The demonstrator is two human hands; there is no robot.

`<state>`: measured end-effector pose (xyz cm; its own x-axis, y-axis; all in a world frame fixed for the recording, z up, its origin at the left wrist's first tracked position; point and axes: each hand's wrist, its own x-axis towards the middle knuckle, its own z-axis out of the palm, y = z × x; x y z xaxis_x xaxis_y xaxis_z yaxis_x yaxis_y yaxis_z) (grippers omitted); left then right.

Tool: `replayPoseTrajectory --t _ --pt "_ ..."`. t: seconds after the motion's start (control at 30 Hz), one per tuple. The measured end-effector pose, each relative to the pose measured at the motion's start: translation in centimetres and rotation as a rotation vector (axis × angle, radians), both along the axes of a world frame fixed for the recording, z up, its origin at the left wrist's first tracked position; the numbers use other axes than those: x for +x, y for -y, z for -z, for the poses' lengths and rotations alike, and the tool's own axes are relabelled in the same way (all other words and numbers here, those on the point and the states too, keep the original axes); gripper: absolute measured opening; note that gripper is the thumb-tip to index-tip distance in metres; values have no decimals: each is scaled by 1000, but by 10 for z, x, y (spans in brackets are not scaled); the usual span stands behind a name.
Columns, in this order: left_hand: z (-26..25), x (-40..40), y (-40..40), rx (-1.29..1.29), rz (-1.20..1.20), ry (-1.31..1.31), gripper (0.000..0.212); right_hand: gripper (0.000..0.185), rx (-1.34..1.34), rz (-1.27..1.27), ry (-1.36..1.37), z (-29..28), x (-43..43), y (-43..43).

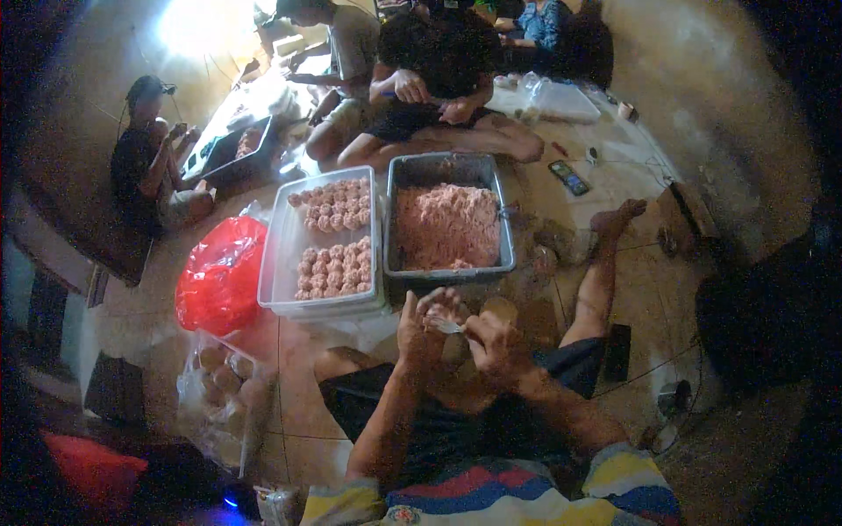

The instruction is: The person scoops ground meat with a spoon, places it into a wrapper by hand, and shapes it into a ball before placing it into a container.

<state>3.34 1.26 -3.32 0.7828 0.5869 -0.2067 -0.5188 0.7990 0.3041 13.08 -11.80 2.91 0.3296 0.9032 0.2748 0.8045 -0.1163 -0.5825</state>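
Note:
In front of my lap, my left hand point(416, 332) is cupped with its fingers curled upward. A small lump of pinkish paste, which looks like minced meat, seems to lie in it, partly hidden by the fingers. My right hand point(496, 345) grips a small pale fork point(448, 326), whose tines touch or nearly touch the lump. Just beyond both hands stands a grey plastic tub point(448, 271) heaped with pink paste point(454, 223). To its left, a clear plastic container point(283, 263) holds rows of textured balls point(334, 266) in two groups.
A red plastic bag point(223, 273) sits left of the clear container, with a clear bag of round items point(220, 378) nearer me. A phone point(568, 178) lies on the tiled floor at right. Several people sit beyond, one point(434, 59) directly behind the tub.

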Motion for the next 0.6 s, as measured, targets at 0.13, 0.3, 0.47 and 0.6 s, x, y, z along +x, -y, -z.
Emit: replayPoseTrajectory --t 0.13,0.3,0.47,0.6 --pt "6 -7 0 135 -270 -126 58 15 121 -69 -8 5 4 9" --pt "28 -22 5 -90 109 -55 66 15 145 28 -129 18 9 14" --pt "1 -25 22 -216 -46 390 75 13 155 138 -308 17 -9 16" --pt "-9 -12 24 -179 -24 412 81 11 118 -2 -167 31 -25 7"
